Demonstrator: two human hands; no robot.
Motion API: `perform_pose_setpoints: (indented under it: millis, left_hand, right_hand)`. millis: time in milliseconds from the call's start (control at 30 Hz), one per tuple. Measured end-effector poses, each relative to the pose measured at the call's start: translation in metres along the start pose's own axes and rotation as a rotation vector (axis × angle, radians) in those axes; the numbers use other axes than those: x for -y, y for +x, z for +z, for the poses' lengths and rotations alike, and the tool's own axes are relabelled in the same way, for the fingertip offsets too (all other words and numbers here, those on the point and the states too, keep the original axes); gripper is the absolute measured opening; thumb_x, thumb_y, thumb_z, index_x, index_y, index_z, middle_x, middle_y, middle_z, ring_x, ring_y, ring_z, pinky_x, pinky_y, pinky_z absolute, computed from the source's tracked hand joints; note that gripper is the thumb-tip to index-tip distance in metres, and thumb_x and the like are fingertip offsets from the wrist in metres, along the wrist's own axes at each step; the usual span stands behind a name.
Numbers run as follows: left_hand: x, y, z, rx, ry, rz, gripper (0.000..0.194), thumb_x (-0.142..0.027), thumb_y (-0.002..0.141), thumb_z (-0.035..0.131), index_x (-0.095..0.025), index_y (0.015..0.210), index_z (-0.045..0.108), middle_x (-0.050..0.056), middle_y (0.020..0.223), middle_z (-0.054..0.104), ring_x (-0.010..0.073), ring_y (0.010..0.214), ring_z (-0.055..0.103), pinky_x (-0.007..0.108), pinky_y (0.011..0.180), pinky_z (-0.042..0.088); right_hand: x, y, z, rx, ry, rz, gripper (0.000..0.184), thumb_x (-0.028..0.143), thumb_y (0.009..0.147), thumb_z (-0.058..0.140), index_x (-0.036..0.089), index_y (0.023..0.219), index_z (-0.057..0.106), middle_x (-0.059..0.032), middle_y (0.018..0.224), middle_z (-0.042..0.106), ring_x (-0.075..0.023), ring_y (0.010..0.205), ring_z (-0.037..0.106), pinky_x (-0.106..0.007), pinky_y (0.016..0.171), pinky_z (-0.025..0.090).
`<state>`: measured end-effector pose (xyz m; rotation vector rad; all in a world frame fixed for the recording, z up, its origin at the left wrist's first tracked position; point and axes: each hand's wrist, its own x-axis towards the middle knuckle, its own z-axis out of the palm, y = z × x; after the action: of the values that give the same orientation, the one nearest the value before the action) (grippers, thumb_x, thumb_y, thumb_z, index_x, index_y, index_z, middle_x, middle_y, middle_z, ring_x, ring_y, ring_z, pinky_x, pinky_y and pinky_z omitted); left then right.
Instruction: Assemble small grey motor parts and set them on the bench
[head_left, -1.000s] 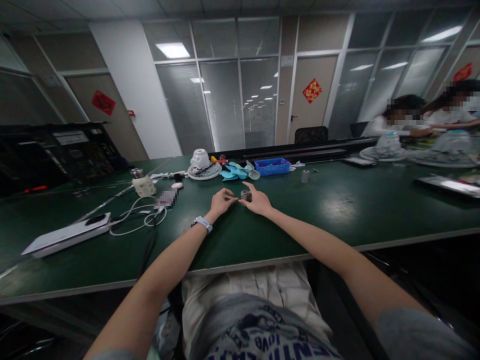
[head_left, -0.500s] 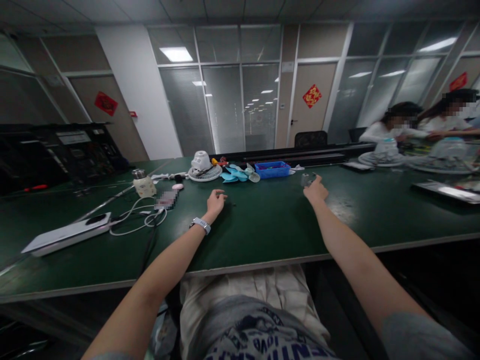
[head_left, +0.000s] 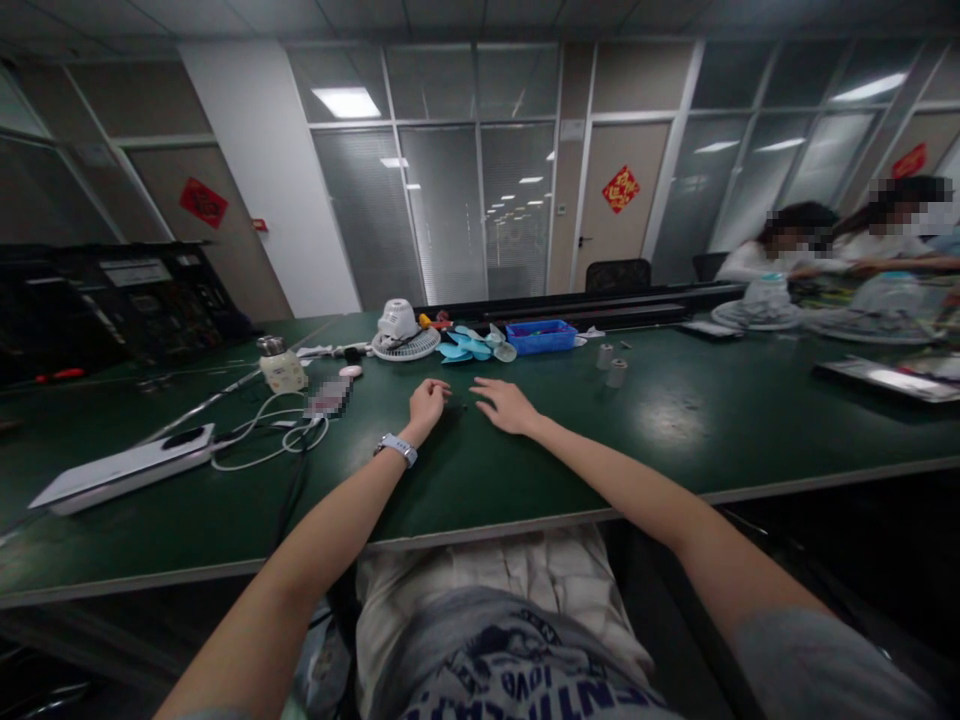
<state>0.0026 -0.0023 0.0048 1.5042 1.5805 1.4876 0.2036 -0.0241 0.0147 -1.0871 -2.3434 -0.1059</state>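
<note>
My left hand point(head_left: 429, 403), with a watch point(head_left: 397, 449) on its wrist, hovers low over the green table point(head_left: 517, 480). Its fingers are bent together; what they hold, if anything, is too small to make out. Opposite it, my right hand point(head_left: 510, 407) reaches in from the right, fingers stretched and apart, holding nothing. A tiny dark piece point(head_left: 465, 406) lies between the two hands. Further right stand two small grey cylinders, a nearer cylinder point(head_left: 616, 374) and a farther cylinder point(head_left: 604, 356), both apart from my right hand.
Behind my hands lie a white fan part point(head_left: 400, 325), light-blue fan blades point(head_left: 469, 346) and a blue bin point(head_left: 541, 337). To the left are a bottle point(head_left: 282, 368), cables point(head_left: 251, 462) and a white device point(head_left: 124, 470). Two people sit at the far right.
My right hand has let go of a grey cylinder at the right and come left toward my left hand. My left hand has barely moved.
</note>
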Motion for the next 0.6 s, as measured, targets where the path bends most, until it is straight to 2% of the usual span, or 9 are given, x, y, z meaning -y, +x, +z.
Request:
perform_pose_setpoints:
  millis: [67, 133, 267, 333, 433, 600]
  left_hand:
    - [0.0, 0.0, 0.0, -0.004, 0.001, 0.012, 0.02, -0.015, 0.08, 0.045, -0.018, 0.079, 0.064, 0.007, 0.079, 0.072, 0.0169, 0.07, 0.066, 0.027, 0.068, 0.051]
    - [0.001, 0.0, 0.0, 0.0, 0.013, 0.014, 0.02, -0.015, 0.08, 0.044, -0.018, 0.08, 0.064, 0.007, 0.079, 0.072, 0.0169, 0.069, 0.067, 0.027, 0.068, 0.051]
    - [0.002, 0.001, 0.001, 0.009, 0.033, 0.019, 0.02, -0.015, 0.08, 0.045, -0.018, 0.08, 0.065, 0.007, 0.079, 0.073, 0.0173, 0.068, 0.067, 0.029, 0.069, 0.052]
    - [0.003, 0.002, 0.001, 0.018, 0.032, 0.014, 0.02, -0.015, 0.081, 0.045, -0.018, 0.081, 0.065, 0.008, 0.08, 0.073, 0.0174, 0.069, 0.067, 0.029, 0.069, 0.052]
    - [0.003, 0.002, 0.001, 0.031, 0.03, 0.001, 0.02, -0.015, 0.082, 0.044, -0.018, 0.082, 0.065, 0.008, 0.081, 0.073, 0.0168, 0.068, 0.067, 0.028, 0.067, 0.052]
    - [0.002, 0.001, 0.002, 0.057, 0.055, 0.003, 0.021, -0.015, 0.083, 0.045, -0.017, 0.085, 0.065, 0.007, 0.083, 0.074, 0.0158, 0.072, 0.068, 0.026, 0.068, 0.052]
  right_hand:
    - [0.019, 0.009, 0.018, 0.075, 0.095, -0.077, 0.034, 0.022, 0.094, 0.051, 0.02, 0.125, 0.064, -0.0076, 0.136, 0.058, -0.0208, 0.127, 0.052, -0.037, 0.108, 0.039]
    - [0.026, 0.012, 0.028, 0.098, 0.161, -0.055, 0.031, 0.019, 0.093, 0.051, 0.022, 0.118, 0.069, -0.0048, 0.125, 0.066, -0.0199, 0.119, 0.059, -0.034, 0.104, 0.044]
    - [0.014, 0.012, 0.022, 0.085, 0.189, 0.032, 0.033, 0.011, 0.088, 0.055, 0.028, 0.108, 0.074, 0.0007, 0.109, 0.073, -0.0197, 0.103, 0.068, -0.032, 0.095, 0.05]
    - [0.0, 0.011, 0.009, 0.045, 0.175, 0.07, 0.034, 0.01, 0.087, 0.055, 0.028, 0.108, 0.074, 0.0005, 0.109, 0.073, -0.0193, 0.102, 0.068, -0.031, 0.094, 0.05]
    - [-0.031, 0.006, -0.02, -0.102, 0.09, 0.17, 0.032, 0.013, 0.09, 0.053, 0.027, 0.11, 0.073, -0.0016, 0.113, 0.072, -0.0202, 0.105, 0.066, -0.033, 0.095, 0.049]
    - [-0.108, -0.027, -0.08, -0.432, -0.144, 0.489, 0.033, 0.015, 0.091, 0.048, 0.022, 0.113, 0.072, -0.0061, 0.114, 0.071, -0.0235, 0.105, 0.065, -0.036, 0.095, 0.046]
